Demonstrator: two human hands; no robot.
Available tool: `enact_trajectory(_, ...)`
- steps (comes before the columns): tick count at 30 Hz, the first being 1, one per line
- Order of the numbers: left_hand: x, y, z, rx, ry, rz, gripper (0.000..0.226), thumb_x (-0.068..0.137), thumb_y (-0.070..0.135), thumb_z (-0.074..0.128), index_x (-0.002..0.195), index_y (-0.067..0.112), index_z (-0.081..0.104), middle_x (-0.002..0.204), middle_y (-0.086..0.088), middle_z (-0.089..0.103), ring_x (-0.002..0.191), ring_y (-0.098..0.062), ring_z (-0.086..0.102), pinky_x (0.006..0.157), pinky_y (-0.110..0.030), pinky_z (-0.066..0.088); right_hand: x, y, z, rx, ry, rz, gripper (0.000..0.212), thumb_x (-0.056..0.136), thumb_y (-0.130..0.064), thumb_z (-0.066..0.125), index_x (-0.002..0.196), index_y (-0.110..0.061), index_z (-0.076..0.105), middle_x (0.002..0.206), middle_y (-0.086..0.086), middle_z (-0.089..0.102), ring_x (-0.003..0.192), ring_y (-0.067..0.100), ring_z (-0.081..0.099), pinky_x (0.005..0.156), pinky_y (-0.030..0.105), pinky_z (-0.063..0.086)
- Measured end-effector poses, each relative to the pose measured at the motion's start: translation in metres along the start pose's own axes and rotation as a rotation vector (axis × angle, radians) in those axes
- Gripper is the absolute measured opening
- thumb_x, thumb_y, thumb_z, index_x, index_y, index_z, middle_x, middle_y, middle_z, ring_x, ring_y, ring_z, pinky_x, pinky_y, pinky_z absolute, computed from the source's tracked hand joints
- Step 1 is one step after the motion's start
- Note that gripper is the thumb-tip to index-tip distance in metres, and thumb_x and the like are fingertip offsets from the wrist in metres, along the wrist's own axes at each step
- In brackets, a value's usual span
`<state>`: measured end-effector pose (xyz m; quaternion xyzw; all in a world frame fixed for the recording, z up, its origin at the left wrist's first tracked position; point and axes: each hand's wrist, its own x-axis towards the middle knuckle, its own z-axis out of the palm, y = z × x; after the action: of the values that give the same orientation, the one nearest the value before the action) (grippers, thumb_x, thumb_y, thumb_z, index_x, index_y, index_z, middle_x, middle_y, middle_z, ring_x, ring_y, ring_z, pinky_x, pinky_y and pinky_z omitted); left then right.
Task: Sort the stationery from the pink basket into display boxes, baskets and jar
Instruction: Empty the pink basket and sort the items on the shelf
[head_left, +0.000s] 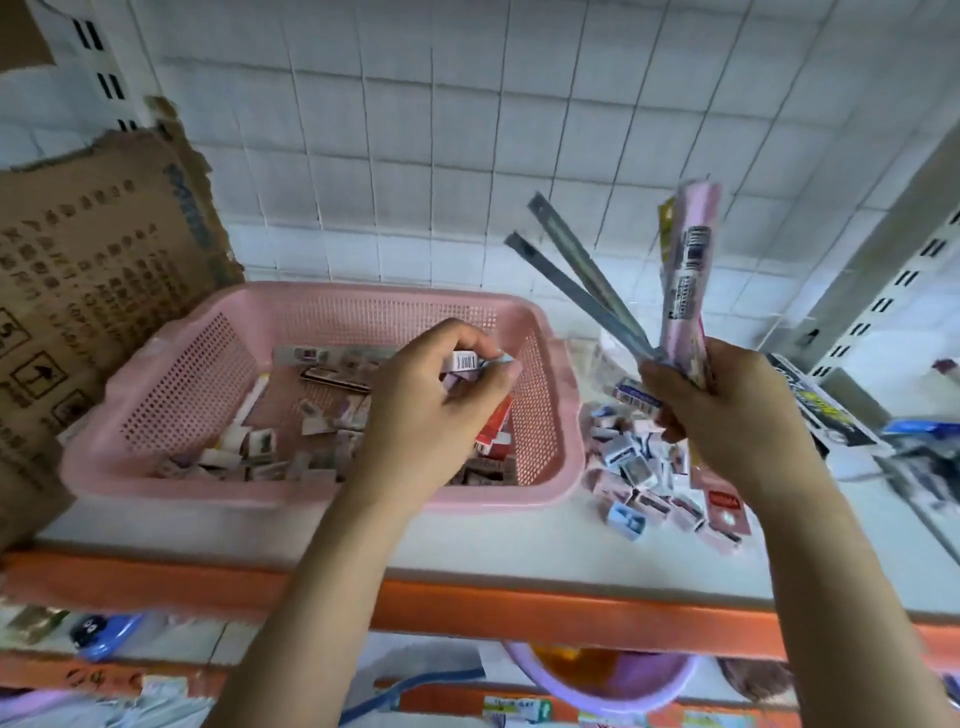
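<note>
Two bare hands work over a white shelf (519, 540) with an orange front edge, sorting stationery.

Left hand (441, 405) hangs over the right end of the pink basket (332, 306), fingers curled round a small white barcoded box (464, 360). Right hand (727, 410) is raised beside the basket, grasping two grey metal rulers (576, 280) and a pink barcoded packet (685, 270), all fanned upward. Pink, perforated and rectangular, the basket sits toward the shelf's left end, its floor strewn with small eraser boxes. More small boxes (639, 467) lie heaped on the shelf just right of it. Torn cardboard (98, 270) stands at the left.
</note>
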<state>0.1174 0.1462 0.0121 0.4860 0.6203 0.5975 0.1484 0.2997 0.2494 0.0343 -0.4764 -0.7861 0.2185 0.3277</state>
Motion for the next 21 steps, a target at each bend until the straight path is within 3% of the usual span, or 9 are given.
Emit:
enact_trajectory(4, -0.011, 0.016, 0.052, -0.031, -0.044, 0.022, 0.014, 0.082, 0.021, 0.069, 0.077, 0.028, 0.059, 0.072, 0.015, 0.063, 0.061, 0.001, 0.061, 0.052, -0.013, 0.044, -0.011, 0.050, -0.032, 0.072, -0.016, 0.070, 0.025, 0.089, -0.021, 0.062, 0.067, -0.010, 0.058, 0.044, -0.001, 0.057, 0.035, 0.009, 0.051, 0.044, 0.025, 0.045)
enact_trajectory(6, -0.018, 0.024, 0.081, -0.086, -0.054, -0.018, 0.010, 0.081, 0.024, 0.069, 0.077, 0.027, 0.061, 0.065, 0.016, 0.061, 0.052, 0.000, 0.058, 0.046, -0.017, 0.044, -0.014, 0.076, -0.048, 0.112, -0.033, 0.114, 0.026, 0.089, -0.020, 0.062, 0.066, -0.010, 0.056, 0.039, -0.005, 0.054, 0.032, 0.006, 0.047, 0.041, 0.018, 0.042)
enact_trajectory(9, -0.028, 0.037, 0.128, -0.206, 0.018, -0.093, 0.011, 0.080, 0.022, 0.069, 0.074, 0.029, 0.063, 0.063, 0.016, 0.063, 0.051, 0.000, 0.057, 0.045, -0.026, 0.047, -0.020, 0.113, -0.077, 0.122, -0.073, 0.155, 0.030, 0.091, -0.018, 0.060, 0.063, -0.008, 0.054, 0.036, -0.005, 0.052, 0.031, 0.004, 0.046, 0.036, 0.012, 0.033)
enact_trajectory(12, -0.041, 0.051, 0.176, -0.302, 0.077, -0.197, 0.018, 0.084, 0.014, 0.065, 0.073, 0.028, 0.065, 0.060, 0.014, 0.062, 0.052, 0.001, 0.056, 0.051, -0.023, 0.050, -0.026, 0.147, -0.105, 0.178, -0.132, 0.191, 0.026, 0.092, -0.017, 0.058, 0.069, -0.007, 0.054, 0.038, -0.002, 0.053, 0.032, 0.006, 0.046, 0.039, 0.016, 0.037)
enact_trajectory(16, -0.062, 0.058, 0.222, -0.399, 0.076, -0.352, 0.018, 0.091, 0.015, 0.057, 0.083, 0.028, 0.067, 0.064, 0.011, 0.063, 0.052, -0.002, 0.057, 0.065, -0.044, 0.050, -0.032, 0.183, -0.130, 0.154, -0.192, 0.163, 0.021, 0.092, -0.019, 0.056, 0.072, -0.013, 0.054, 0.043, -0.002, 0.054, 0.034, 0.004, 0.047, 0.039, 0.015, 0.037)
enact_trajectory(21, -0.077, 0.060, 0.240, -0.496, 0.112, -0.404, 0.021, 0.090, 0.015, 0.056, 0.083, 0.029, 0.072, 0.087, -0.001, 0.068, 0.066, -0.011, 0.063, 0.051, -0.026, 0.049, -0.043, 0.202, -0.141, 0.168, -0.228, 0.150, 0.018, 0.093, -0.019, 0.055, 0.077, -0.010, 0.054, 0.050, 0.000, 0.056, 0.036, 0.004, 0.047, 0.039, 0.013, 0.038)
